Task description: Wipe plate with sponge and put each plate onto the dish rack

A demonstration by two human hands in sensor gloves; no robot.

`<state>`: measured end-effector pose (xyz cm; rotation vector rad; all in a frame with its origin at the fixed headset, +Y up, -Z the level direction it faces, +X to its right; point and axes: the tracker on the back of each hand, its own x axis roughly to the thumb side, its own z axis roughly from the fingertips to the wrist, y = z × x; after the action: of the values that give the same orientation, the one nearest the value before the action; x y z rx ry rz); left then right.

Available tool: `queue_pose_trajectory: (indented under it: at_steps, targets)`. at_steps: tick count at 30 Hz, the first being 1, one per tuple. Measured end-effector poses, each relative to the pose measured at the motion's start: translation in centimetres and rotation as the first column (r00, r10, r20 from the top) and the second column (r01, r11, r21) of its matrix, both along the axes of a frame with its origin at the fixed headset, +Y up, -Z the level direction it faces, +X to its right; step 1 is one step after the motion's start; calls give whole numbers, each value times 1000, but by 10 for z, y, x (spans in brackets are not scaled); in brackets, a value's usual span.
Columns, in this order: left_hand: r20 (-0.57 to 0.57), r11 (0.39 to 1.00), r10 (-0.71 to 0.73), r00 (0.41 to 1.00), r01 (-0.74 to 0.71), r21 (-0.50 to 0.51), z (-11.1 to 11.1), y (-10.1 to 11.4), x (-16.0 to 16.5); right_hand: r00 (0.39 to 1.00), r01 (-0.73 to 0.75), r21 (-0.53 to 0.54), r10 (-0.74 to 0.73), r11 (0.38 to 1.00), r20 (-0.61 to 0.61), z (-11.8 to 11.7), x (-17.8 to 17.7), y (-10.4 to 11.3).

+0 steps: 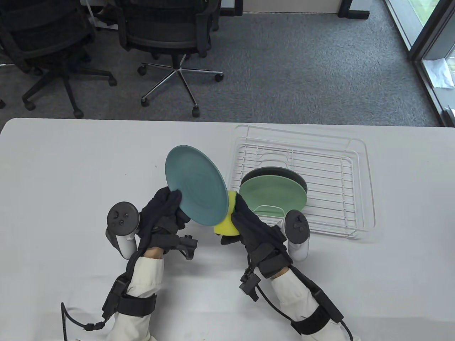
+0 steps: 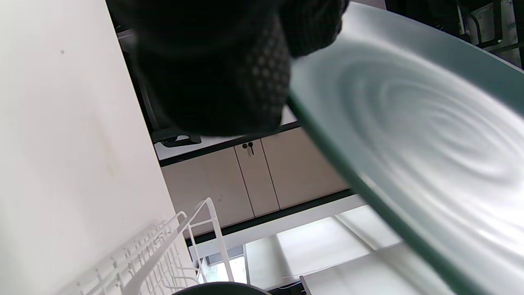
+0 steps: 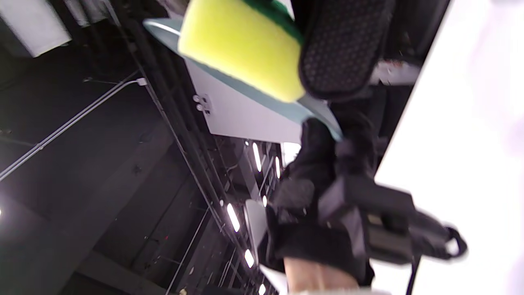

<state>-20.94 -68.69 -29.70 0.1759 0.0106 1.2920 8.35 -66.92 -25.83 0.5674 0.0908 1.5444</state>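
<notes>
Left hand (image 1: pixel 167 213) is raised off the bench (image 1: pixel 71 170), wrist low, fingers curled up and pinching the near-left rim of the teal plate (image 1: pixel 196 184). Plate is held in the air, tilted on edge, face toward the camera and leaning right, just left of the dish rack (image 1: pixel 359 184).

Right hand (image 1: pixel 254 227) reaches in from the lower right, fingers wrapped round the yellow sponge (image 1: pixel 227 227). Sponge sits against the plate's lower-right edge, on its far side; right wrist view shows the yellow block with a green scrub layer pressed on the plate, thumb pad (image 3: pixel 339 53) clamped over it.

Rack holds two plates standing upright in its near-left slots: a light green plate (image 1: pixel 273 193) in front and a dark green plate (image 1: pixel 284 172) right behind it, touching or nearly so.

Hidden/unclear: most of the sponge is behind the plate in the table view. Right fingertips are hidden behind plate and sponge. Left wrist view is mostly glove and plate face, blurred; only a corner of the rack shows. Right wrist view is motion-smeared. Office chairs (image 1: pixel 170 32) stand on the carpet beyond the bench.
</notes>
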Motion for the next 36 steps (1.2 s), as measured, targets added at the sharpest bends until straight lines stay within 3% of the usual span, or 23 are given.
queue_pose_trajectory:
  at_steps: [4,9,14,24,29,36]
  targets:
    - [25,999,-43,999,44,-22,-3,-5,7,989,-59,114,43,992,142,1,17,13]
    - [70,992,-129,989,129,5,-5,-8,20,982,-31,148,2,988,189,-2,33,20]
    - [126,985,-173,977,171,22,-5,-9,34,985,66,107,-81,992,150,-11,48,19]
    - [247,970,-232,941,204,135,6,1,67,966,251,-88,-255,964,-38,-28,48,-2]
    - [275,967,-230,934,186,176,13,9,74,974,196,-140,-209,971,-82,-29,31,-15]
    - [217,967,-203,955,160,200,12,15,61,996,29,-99,-37,995,-83,-28,16,-21]
